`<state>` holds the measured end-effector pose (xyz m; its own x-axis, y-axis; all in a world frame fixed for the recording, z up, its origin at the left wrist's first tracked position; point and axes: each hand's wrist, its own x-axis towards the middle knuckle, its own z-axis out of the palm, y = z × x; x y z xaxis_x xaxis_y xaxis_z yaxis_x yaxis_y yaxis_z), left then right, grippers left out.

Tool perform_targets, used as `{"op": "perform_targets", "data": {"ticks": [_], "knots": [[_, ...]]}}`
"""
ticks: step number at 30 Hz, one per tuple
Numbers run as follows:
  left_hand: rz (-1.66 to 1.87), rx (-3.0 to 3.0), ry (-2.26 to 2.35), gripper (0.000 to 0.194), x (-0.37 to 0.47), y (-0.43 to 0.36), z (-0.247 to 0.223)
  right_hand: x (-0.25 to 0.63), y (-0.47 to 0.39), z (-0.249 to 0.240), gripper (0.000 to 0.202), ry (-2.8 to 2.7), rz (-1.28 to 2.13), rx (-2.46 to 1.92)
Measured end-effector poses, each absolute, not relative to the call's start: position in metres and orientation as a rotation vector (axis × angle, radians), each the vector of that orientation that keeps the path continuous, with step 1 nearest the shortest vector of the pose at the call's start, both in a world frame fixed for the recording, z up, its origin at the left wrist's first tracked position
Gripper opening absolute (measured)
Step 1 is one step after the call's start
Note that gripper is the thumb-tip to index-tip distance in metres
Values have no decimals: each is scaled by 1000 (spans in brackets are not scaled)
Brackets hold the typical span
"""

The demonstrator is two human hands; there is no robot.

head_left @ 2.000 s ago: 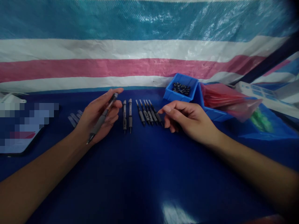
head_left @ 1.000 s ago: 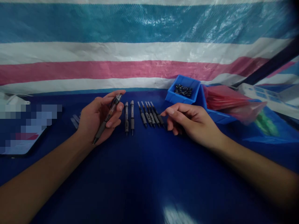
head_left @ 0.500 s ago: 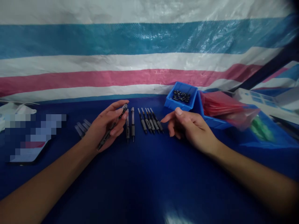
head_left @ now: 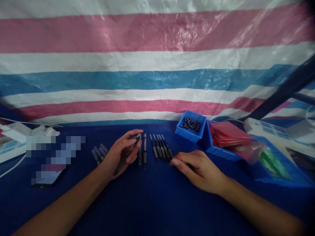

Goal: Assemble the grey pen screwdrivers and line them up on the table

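Note:
My left hand [head_left: 124, 152] is closed around a pen [head_left: 126, 154] with a dark body and clear upper end, held at a slant. Just right of it lie two pens [head_left: 144, 152] with clear upper barrels and grey grips. Further right is a row of several pen front halves [head_left: 158, 149], their thin refills pointing away from me. My right hand [head_left: 200, 168] has thumb and index finger pinched together at the near end of the rightmost pen front half [head_left: 168, 147]. Several clear pen barrels [head_left: 99, 153] lie left of my left hand, partly hidden by it.
A blue bin [head_left: 190, 126] holds small black parts. Next to it a larger blue bin [head_left: 223, 153] has red plastic bags [head_left: 226, 134] and a green bundle [head_left: 273, 162]. A phone [head_left: 52, 177], partly pixelated, lies at left. A striped tarp [head_left: 147, 80] hangs behind the table.
My right hand has gone from loosely open fingers to a pinch at the rightmost pen front half. The view has tilted up; my left hand still holds the pen.

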<state>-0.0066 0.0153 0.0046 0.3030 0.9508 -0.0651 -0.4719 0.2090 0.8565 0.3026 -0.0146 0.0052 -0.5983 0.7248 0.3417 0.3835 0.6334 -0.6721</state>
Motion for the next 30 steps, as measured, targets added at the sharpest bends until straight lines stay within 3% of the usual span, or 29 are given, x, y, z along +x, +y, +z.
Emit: {"op": "perform_targets", "data": {"ticks": [6, 24, 30], "knots": [[1125, 855, 687, 37, -5, 16, -2, 302, -14, 2, 41, -2318, 700, -810], [1157, 863, 720, 24, -2, 16, -9, 309, -14, -9, 39, -2415, 650, -831], [1208, 888, 770, 30, -2, 18, -10, 307, -14, -9, 40, -2453, 649, -835]]}}
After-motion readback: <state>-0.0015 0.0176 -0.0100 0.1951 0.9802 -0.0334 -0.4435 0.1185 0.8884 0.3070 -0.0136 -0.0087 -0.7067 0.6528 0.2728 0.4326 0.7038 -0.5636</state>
